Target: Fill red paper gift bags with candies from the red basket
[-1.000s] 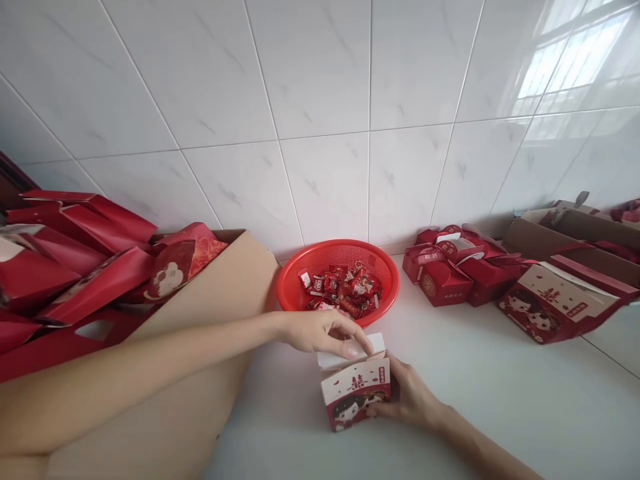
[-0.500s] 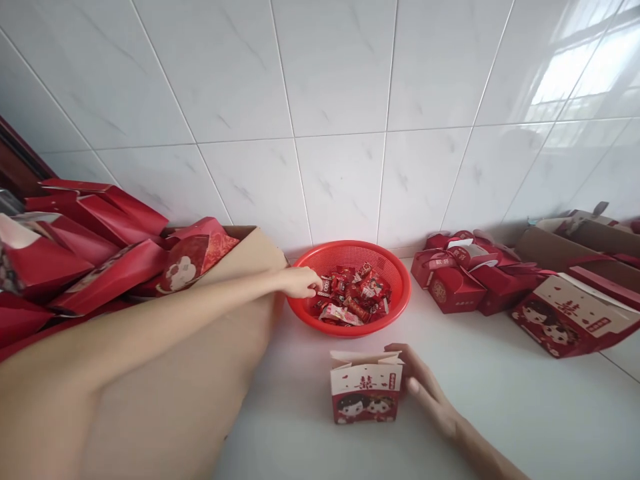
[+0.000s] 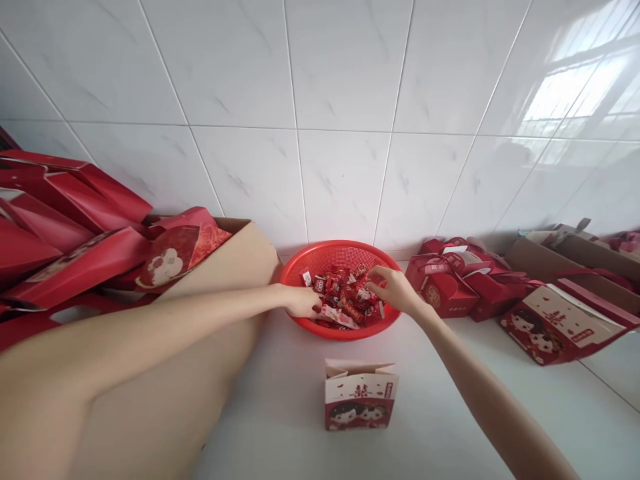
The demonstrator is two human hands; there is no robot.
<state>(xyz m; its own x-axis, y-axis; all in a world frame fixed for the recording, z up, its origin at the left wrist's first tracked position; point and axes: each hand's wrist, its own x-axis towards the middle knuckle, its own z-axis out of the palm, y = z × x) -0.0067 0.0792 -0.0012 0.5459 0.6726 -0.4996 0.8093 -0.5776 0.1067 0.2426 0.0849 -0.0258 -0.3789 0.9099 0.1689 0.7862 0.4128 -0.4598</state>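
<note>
A red plastic basket (image 3: 345,335) with mesh sides holds a heap of wrapped candies (image 3: 350,300), mostly in red wrappers. My left hand (image 3: 300,302) is inside its left side, fingers curled down among the candies by a pink-and-white wrapper; what lies between the fingertips is hidden. From the right, my right hand (image 3: 395,290) reaches over the rim, its thumb and fingers apart above the candies. In front of the basket a small red-and-white paper box (image 3: 359,397) with two cartoon faces stands upright, top flaps raised, touched by neither hand.
At left, a large cardboard box (image 3: 220,267) is filled with red paper boxes (image 3: 85,267), and my left forearm crosses it. Several small red gift boxes (image 3: 453,293) sit right of the basket, beside a larger printed box (image 3: 555,327). A tiled wall (image 3: 345,187) rises behind.
My right hand has left the small paper box and moved up and forward into the basket. My left hand has shifted slightly nearer within the candies. The camera view has shifted a little.
</note>
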